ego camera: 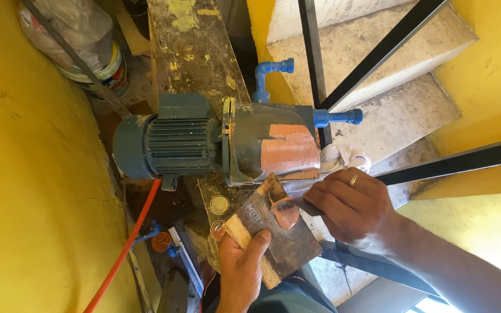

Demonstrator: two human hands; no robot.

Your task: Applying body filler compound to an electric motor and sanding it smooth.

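Observation:
My left hand (pixel 242 269) holds a small dirty wooden board (pixel 273 237) by its lower left edge. A lump of orange-brown putty (pixel 287 215) lies on the board. My right hand (pixel 352 203), with a ring on one finger, grips a putty knife (pixel 296 204) whose blade touches the putty. Just above them sits a blue-grey electric water pump (pixel 204 142), its housing partly covered with smeared orange putty (pixel 288 150). A white rag (pixel 343 156) lies by the pump's right end.
The pump rests on a paint-stained wooden plank (pixel 189 46). Blue pipe fittings (pixel 271 72) rise from it. An orange hose (pixel 126 246) runs down left. Yellow walls, concrete stairs (pixel 389 116), black railing bars (pixel 378 55), a bucket (pixel 102 64) at top left.

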